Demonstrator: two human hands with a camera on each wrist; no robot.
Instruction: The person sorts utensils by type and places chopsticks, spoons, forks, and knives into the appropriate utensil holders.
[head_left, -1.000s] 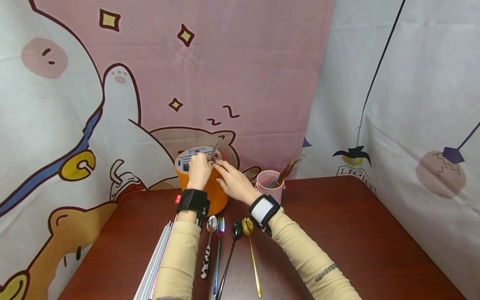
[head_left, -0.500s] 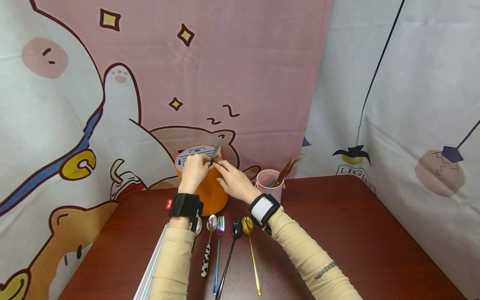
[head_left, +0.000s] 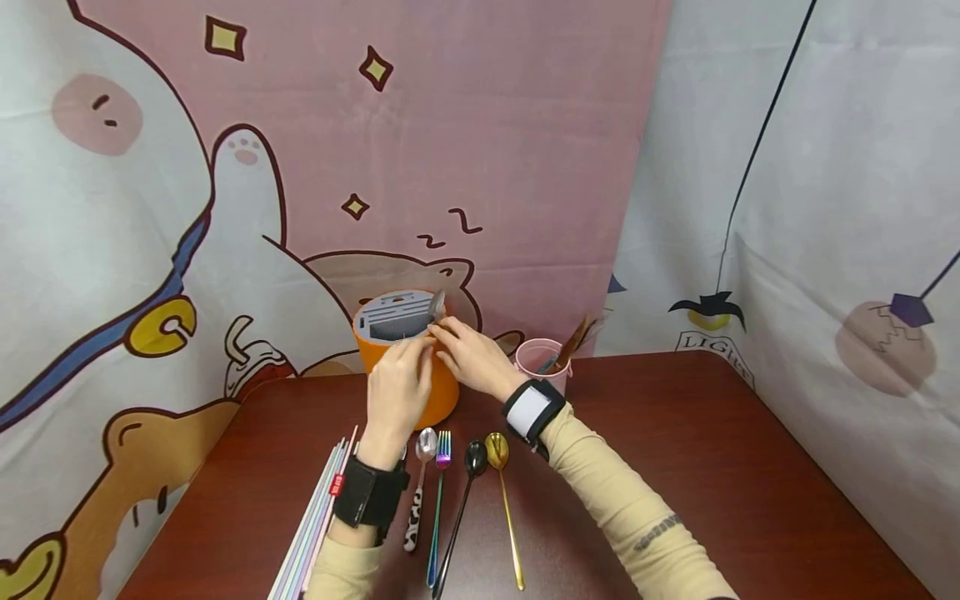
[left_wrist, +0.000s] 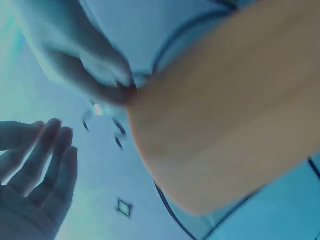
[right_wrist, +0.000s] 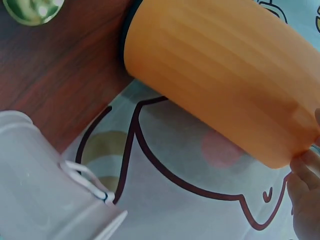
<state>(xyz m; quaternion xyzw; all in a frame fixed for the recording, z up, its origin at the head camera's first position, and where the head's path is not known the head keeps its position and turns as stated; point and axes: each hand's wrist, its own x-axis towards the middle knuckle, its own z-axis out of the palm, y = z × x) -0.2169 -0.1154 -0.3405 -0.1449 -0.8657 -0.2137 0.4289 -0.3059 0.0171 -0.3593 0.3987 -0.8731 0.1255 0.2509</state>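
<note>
An orange cylindrical utensil holder (head_left: 441, 398) with a grey slotted top (head_left: 397, 308) stands at the back of the table. A grey spoon (head_left: 437, 305) sticks up at the top's right edge. My right hand (head_left: 477, 358) has its fingertips right at that rim, beside the spoon; in the left wrist view its thumb and finger come together there. I cannot tell if they pinch the spoon or only touch the rim. My left hand (head_left: 397, 387) is in front of the holder, apart from it, fingers loosely bent and holding nothing.
A pink bucket (head_left: 542, 354) with brushes (head_left: 573, 346) stands to the right. In front lie a cow-print spoon (head_left: 420, 483), a rainbow fork (head_left: 442, 454), a black spoon (head_left: 476, 458) and a gold spoon (head_left: 498, 450). Several pastel sticks (head_left: 318, 508) lie to the left.
My left hand has let go of the spoon and drawn back towards me, uncovering more of the slotted top. My right hand has stayed at the rim.
</note>
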